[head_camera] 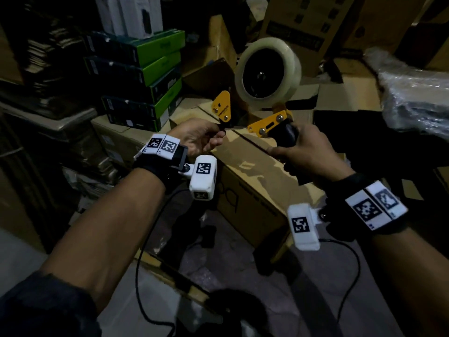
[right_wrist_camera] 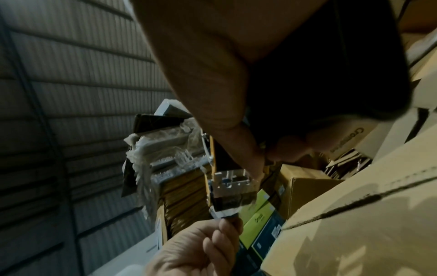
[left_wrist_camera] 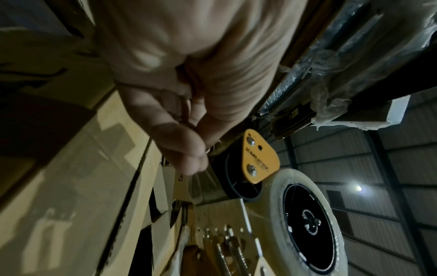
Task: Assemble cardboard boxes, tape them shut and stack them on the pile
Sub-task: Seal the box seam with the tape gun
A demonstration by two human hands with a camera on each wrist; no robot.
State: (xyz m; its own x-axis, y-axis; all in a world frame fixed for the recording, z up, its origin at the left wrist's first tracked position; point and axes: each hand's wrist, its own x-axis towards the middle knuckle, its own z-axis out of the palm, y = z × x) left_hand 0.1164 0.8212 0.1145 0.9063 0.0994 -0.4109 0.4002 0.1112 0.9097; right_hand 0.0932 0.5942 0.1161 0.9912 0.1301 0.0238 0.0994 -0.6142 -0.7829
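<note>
The right hand point(head_camera: 308, 154) is wrapped tight round the black handle of the tape gun point(head_camera: 264, 122), holding it up over the box point(head_camera: 252, 176), with the index finger stretched out along the side. The gun's frame is yellow, and a fat roll point(head_camera: 268, 74) of clear tape sits at the top of it, tilted away from the person. The left hand point(head_camera: 201, 139) has its grip pinched together on the loose end of the tape at the front of the gun, just below the yellow side plate point(head_camera: 222, 107); from the right wrist view you can see that strip of tape point(right_wrist_camera: 224, 212) caught between thumb and fingers point(right_wrist_camera: 227, 227). In the left wrist view the thumb and finger are pressed together beside the plate point(left_wrist_camera: 260, 158), with the roll point(left_wrist_camera: 307, 222) just beyond.

The box sits low in front of the person, flaps folded shut, the centre seam point(head_camera: 257, 144) dark and open along the top. Both hands hover just above its far end, the gun not touching the cardboard as far as I can tell.

Behind the left hand is a stack of green and black cartons point(head_camera: 145, 76) on more cardboard. Off to the right lies something wrapped in clear plastic point(head_camera: 413, 93), and brown cartons point(head_camera: 303, 27) crowd the back
</note>
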